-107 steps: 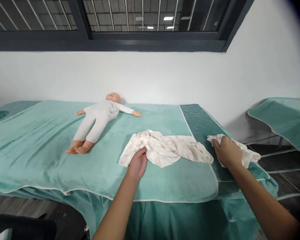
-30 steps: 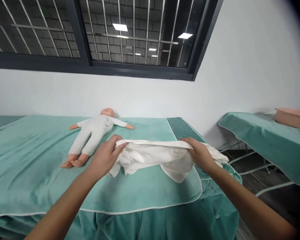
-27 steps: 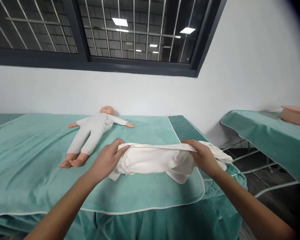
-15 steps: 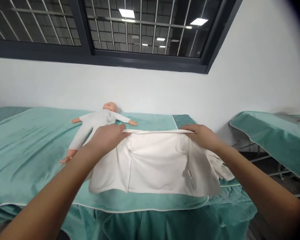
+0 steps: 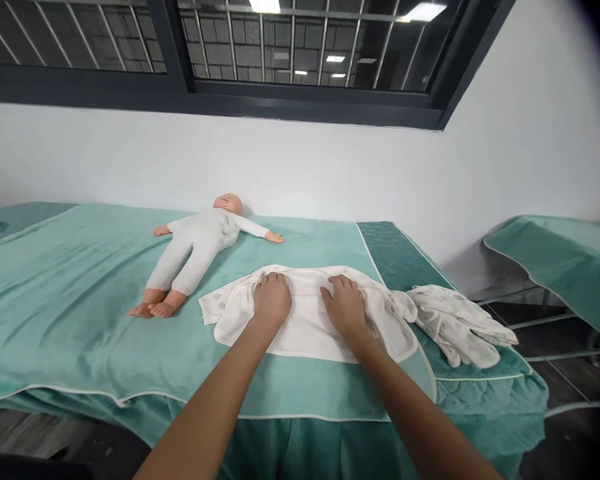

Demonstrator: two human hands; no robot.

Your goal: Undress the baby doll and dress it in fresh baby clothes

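A white baby shirt (image 5: 307, 320) lies spread open on the green bed cover, its inner side up and its printed sleeves out to the sides. My left hand (image 5: 273, 298) rests on the shirt left of its middle, fingers forward and slightly bent over the cloth. On the right half, my right hand (image 5: 345, 301) touches the fabric with its thumb apart from the fingers. Neither hand grips the cloth. Beyond and to the left, a baby doll (image 5: 197, 240) in a white bodysuit lies on its back, arms out. Printed baby trousers (image 5: 463, 325) lie right of the shirt.
The green-covered bed (image 5: 70, 287) stands against a white wall (image 5: 300, 167), under a dark-framed window (image 5: 310, 110) with bars. A darker green quilted part (image 5: 410, 257) shows at the right. Across a gap stands another green-covered bed (image 5: 565, 260).
Both hands have come down and closer together from holding up the shirt's edge. The shirt now lies flat on the bed, released. The trousers are in fuller view.
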